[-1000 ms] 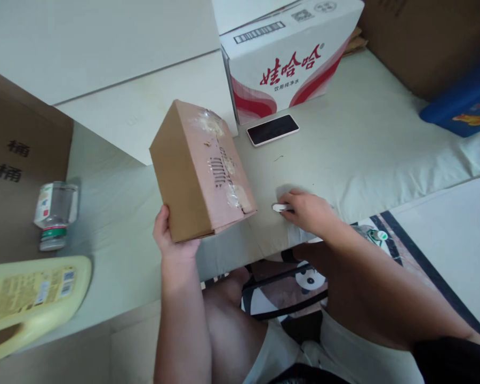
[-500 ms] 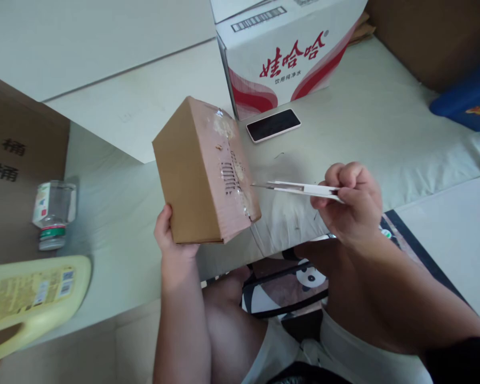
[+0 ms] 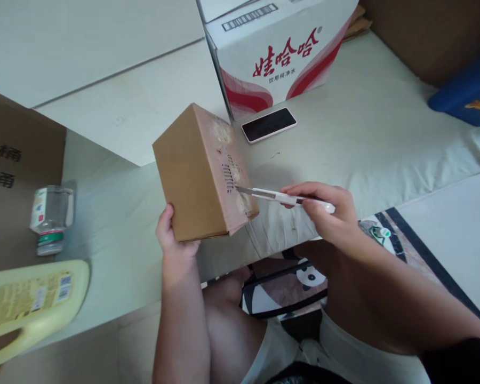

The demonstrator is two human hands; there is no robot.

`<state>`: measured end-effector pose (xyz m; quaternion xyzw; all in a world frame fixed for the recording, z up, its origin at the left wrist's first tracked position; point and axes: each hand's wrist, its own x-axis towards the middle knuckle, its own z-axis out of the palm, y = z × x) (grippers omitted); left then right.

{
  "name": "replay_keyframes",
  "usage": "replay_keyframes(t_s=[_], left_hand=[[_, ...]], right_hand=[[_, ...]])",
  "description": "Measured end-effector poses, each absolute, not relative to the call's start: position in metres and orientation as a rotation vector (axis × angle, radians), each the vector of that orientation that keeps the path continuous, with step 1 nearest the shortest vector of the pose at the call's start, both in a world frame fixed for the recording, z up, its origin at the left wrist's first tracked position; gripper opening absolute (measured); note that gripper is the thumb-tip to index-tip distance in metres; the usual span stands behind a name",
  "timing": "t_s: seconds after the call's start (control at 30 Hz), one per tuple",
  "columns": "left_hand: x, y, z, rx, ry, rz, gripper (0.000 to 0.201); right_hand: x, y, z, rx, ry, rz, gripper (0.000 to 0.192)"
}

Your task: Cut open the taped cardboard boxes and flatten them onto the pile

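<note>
My left hand (image 3: 172, 234) grips the lower left corner of a small brown cardboard box (image 3: 190, 181), which is tilted up off the cloth-covered surface. The box's right-hand face carries clear tape, torn patches and a smudged dark print. In my right hand (image 3: 328, 208) is a white utility knife (image 3: 280, 197) with its blade extended to the left. The blade tip meets the taped face near the print; whether it has gone in I cannot tell.
Behind the box lies a phone (image 3: 269, 125), beside a white and red carton (image 3: 280, 64). A clear plastic bottle (image 3: 53, 218) and a yellow jug (image 3: 36, 298) are at the left. A blue container (image 3: 464, 96) stands at the far right.
The knife has moved left, so its tip now reaches the box's taped face. My right hand has shifted left and changed its grip, with fingers stretched along the handle. The box turned slightly.
</note>
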<state>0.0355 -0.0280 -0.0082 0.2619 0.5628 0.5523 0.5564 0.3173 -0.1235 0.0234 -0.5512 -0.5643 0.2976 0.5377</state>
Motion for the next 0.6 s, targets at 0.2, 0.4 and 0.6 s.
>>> replay_keyframes(t_s=[0.2, 0.4, 0.6], left_hand=[[0.04, -0.03, -0.009, 0.598, 1.226, 1.372, 0.039], [0.04, -0.029, -0.009, 0.517, 1.126, 1.435, 0.039], [0.023, -0.021, -0.013, 0.445, 1.001, 1.452, 0.04]], right_hand=[[0.306, -0.123, 0.022, -1.248, -1.467, 0.687, 0.028], [0.301, -0.126, 0.025, -1.249, -1.326, 0.801, 0.027], [0.312, -0.118, 0.012, -1.03, -0.878, 0.718, 0.03]])
